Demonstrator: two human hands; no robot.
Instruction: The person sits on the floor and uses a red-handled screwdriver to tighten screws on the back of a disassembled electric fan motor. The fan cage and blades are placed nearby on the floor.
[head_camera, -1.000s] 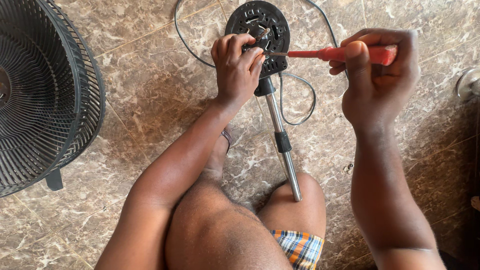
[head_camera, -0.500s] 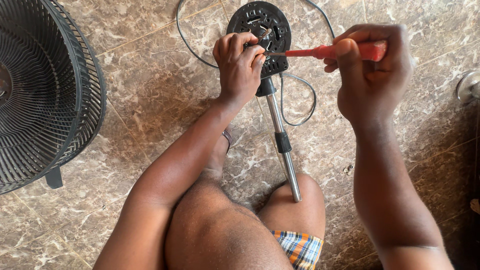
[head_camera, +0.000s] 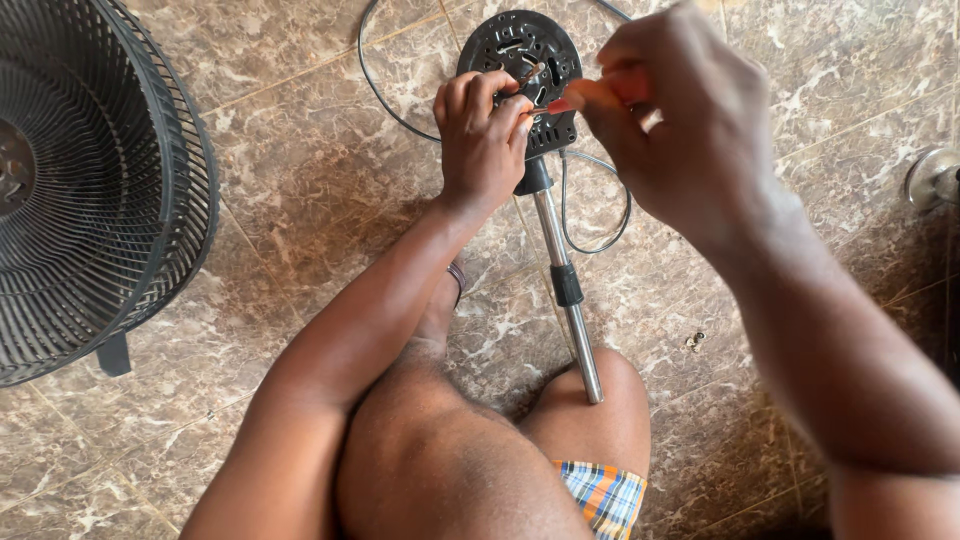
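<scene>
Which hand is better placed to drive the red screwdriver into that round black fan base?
Right. The right hand grips the red-handled screwdriver, tip at the round black plastic fan base; the left hand steadies that base.

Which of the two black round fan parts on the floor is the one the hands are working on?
The small black slotted disc atop the metal pole; the left hand grips it. The big wire grille lies untouched.

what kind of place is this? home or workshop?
Likely a home floor rather than a workshop, though not certain. The person sits on a marbled brown tile floor, working with no bench. A black fan grille lies beside them, and the fan's motor housing on its metal pole rests against a knee.
</scene>
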